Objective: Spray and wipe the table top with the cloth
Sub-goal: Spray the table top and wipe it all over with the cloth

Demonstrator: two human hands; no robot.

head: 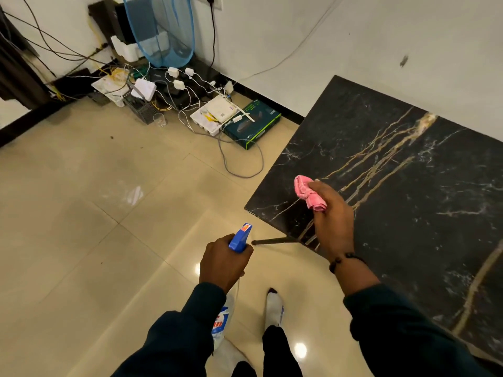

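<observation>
A black marble table top [408, 186] with gold veins fills the right side of the head view. My right hand [330, 213] grips a bunched pink cloth [309, 193] just above the table's near-left corner. My left hand [221, 263] holds a spray bottle [239, 239] by its neck over the floor, left of the table. The blue nozzle points up and away, and the clear body with a blue and red label hangs below my wrist.
A thin table leg [272, 241] juts out below the corner. Routers, chargers and tangled cables [190, 104] lie on the beige tiled floor by the far wall, with a green box [251, 123] and a blue mesh hamper [163, 31]. My socked feet [275, 308] stand beside the table.
</observation>
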